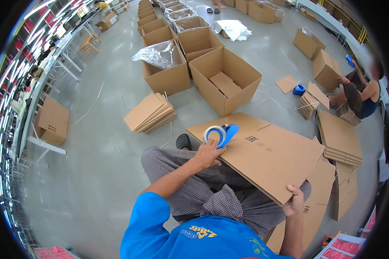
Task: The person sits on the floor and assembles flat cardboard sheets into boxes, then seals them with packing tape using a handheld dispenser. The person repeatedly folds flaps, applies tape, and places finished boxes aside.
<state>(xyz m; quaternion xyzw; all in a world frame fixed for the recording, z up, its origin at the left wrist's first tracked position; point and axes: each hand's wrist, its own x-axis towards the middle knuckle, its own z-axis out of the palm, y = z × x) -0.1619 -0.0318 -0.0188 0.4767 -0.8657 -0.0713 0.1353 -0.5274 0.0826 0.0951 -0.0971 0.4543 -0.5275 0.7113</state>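
A flattened cardboard carton (272, 157) lies tilted across my lap, its printed side up. My left hand (208, 153) is closed on a blue tape dispenser (231, 132) with a roll of tape in it, held over the carton's left part. At the carton's near right corner, my right hand (294, 201) grips the cardboard edge, thumb on top and the other fingers partly hidden. More flat cartons (313, 205) lie beside my right knee, partly under the one I hold.
Open boxes (226, 82) stand in rows ahead, some with clear plastic liners (157, 55). Cardboard sheets (150, 113) lie stacked on the floor. At right, a seated person (367, 93) holds another blue dispenser (350, 61) near a box (326, 70). Folded cartons (340, 136) and loose straps lie between us.
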